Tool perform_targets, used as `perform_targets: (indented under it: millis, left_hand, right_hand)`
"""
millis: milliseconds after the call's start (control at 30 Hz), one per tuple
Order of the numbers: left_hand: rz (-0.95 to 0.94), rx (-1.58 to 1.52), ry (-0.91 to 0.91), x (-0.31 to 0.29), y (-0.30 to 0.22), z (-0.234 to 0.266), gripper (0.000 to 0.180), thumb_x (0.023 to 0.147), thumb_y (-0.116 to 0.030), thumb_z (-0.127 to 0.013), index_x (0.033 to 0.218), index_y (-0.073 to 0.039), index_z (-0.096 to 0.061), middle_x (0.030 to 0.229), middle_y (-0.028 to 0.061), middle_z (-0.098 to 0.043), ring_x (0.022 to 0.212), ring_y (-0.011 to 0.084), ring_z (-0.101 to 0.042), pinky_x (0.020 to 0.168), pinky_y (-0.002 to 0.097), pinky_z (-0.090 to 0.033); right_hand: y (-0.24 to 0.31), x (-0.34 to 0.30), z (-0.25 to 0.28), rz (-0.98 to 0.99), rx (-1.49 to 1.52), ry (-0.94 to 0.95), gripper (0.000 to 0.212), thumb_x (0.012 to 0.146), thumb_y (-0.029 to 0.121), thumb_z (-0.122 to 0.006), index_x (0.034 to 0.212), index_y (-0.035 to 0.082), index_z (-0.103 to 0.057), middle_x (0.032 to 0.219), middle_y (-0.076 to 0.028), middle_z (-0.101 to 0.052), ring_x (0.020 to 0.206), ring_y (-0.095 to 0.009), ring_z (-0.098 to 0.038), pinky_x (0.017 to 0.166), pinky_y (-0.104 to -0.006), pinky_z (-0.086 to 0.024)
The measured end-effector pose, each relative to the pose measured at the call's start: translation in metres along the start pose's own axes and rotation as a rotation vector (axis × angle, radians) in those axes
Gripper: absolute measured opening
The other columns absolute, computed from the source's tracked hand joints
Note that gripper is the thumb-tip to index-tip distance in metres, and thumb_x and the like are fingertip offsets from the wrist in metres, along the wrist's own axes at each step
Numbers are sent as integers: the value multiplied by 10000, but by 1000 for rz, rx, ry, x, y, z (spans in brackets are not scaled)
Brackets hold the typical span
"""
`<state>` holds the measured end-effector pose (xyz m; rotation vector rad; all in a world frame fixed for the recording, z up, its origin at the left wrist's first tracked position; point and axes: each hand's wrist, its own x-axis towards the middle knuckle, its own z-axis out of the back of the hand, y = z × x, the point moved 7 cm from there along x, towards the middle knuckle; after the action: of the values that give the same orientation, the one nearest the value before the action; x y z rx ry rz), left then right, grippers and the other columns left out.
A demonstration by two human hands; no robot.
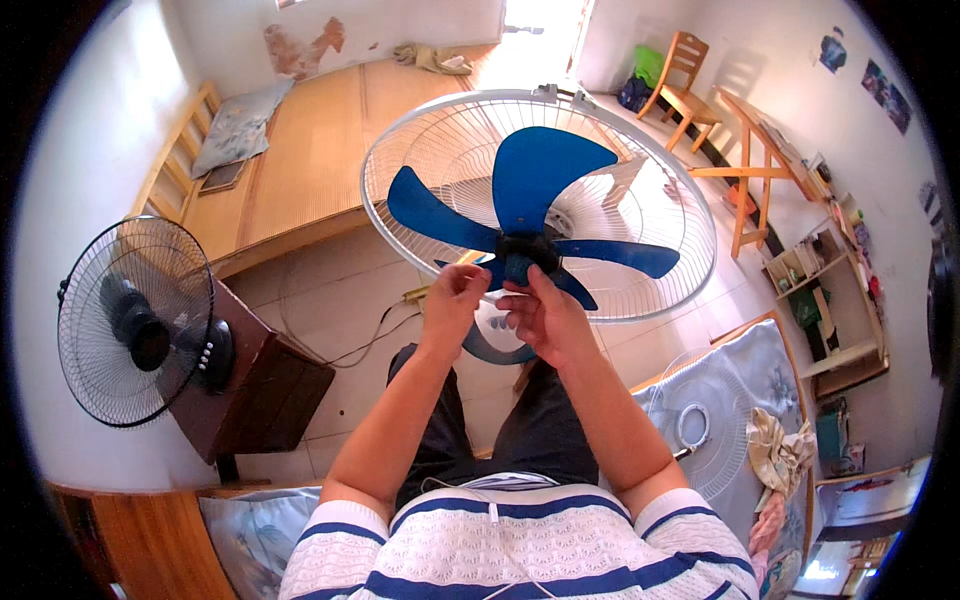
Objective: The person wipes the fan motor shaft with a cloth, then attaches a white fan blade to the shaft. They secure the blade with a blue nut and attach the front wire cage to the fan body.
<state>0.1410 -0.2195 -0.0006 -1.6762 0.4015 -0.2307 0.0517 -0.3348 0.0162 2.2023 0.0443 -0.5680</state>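
Note:
A large fan stands before me, its five-bladed blue fan blade (540, 180) sitting in front of the white wire rear grille (690, 180). At the blade's centre is a dark blue hub (517, 268). My left hand (455, 305) is closed in a pinch just left of the hub, by the lower blades; what lies between its fingertips is too small to make out. My right hand (545, 312) has its thumb against the hub's lower right side, with the other fingers curled below it. Under the hands, a rounded grey-blue part of the fan (490, 350) shows between my knees.
A black table fan (150, 340) stands on a dark wooden cabinet (265, 380) at left. Behind is a wooden bed (330, 150). At right, a round wire fan cover (725, 440) lies on a blue-grey covered surface beside a crumpled cloth (780, 450). A cable (375, 340) runs along the floor.

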Motion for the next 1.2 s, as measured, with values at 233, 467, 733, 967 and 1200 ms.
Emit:
perform_targets:
  millis: [233,467,733,967,1200]
  left_hand:
    - [-224,-283,15,28,-9,10,232,861,-99,-658,1063,-42,-561,946,47,-627,896,141,-595,789,245,-465]
    - [-42,-654,215,29,-6,-12,105,882,-82,-631,983,-50,-631,959,69,-668,861,173,-650,836,320,-535]
    - [-208,-538,208,29,-12,-12,98,891,-61,-609,988,-67,-625,970,58,-654,882,169,-639,843,345,-551]
    - [-181,-460,112,28,-13,-9,71,883,-45,-615,953,-54,-620,941,50,-643,864,156,-628,817,333,-559]
    - [-230,-542,103,24,-13,-13,70,875,-62,-641,924,-15,-623,892,67,-661,802,135,-627,787,299,-539]
  right_hand:
    - [-2,3,-7,133,286,-24,374,911,314,-593,1085,-17,-584,1039,-187,-661,882,-220,-669,679,-245,-553]
    - [13,-2,25,401,29,-184,296,853,178,-680,1034,-5,-535,907,-149,-673,714,-176,-666,609,-243,-562]
    - [33,-20,10,645,-514,-451,389,889,317,-630,1032,8,-440,836,-167,-660,588,-178,-642,505,-242,-515]
    - [22,-11,-1,423,-312,-317,512,929,474,-495,1089,-11,-455,831,-177,-667,655,-194,-658,535,-242,-510]
    - [-8,3,1,59,232,-83,635,910,616,-385,990,6,-543,753,-152,-646,588,-213,-608,484,-256,-429]
